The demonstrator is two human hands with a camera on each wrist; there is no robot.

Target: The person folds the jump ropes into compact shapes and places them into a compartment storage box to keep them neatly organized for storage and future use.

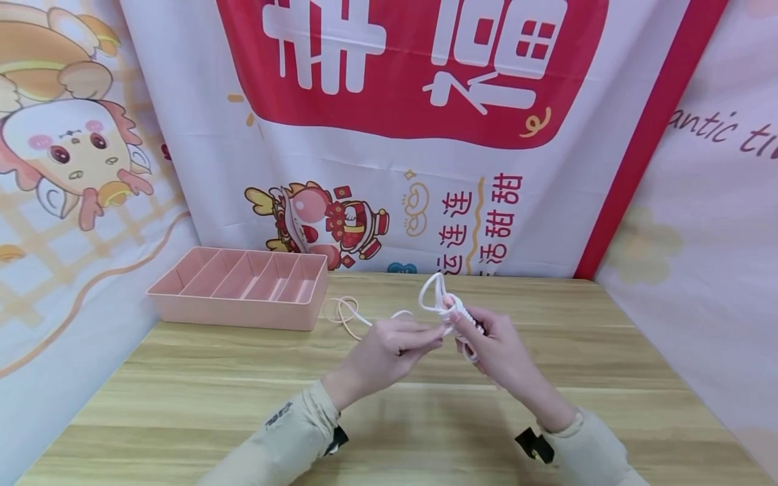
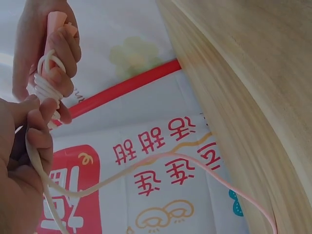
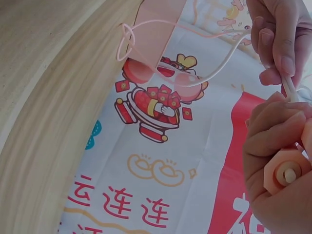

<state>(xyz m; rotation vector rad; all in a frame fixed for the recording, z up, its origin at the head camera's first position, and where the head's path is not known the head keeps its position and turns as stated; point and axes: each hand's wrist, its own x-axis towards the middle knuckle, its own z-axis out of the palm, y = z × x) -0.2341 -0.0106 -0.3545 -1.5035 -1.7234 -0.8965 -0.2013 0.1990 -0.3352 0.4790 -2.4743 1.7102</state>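
Observation:
A jump rope with pink handles and white-to-pink cord is held above the table between both hands. My right hand grips the handles, one pink handle showing in the left wrist view and a handle's end in the right wrist view. White cord is wound several turns round the handle, with a loop standing up at the top in the head view. Close beside it, my left hand pinches the cord between thumb and fingers. The cord's loose pinkish tail trails toward the table.
A pink box with several compartments stands at the table's back left. The wooden table meets printed cloth at the back, with further cloth walls on both sides.

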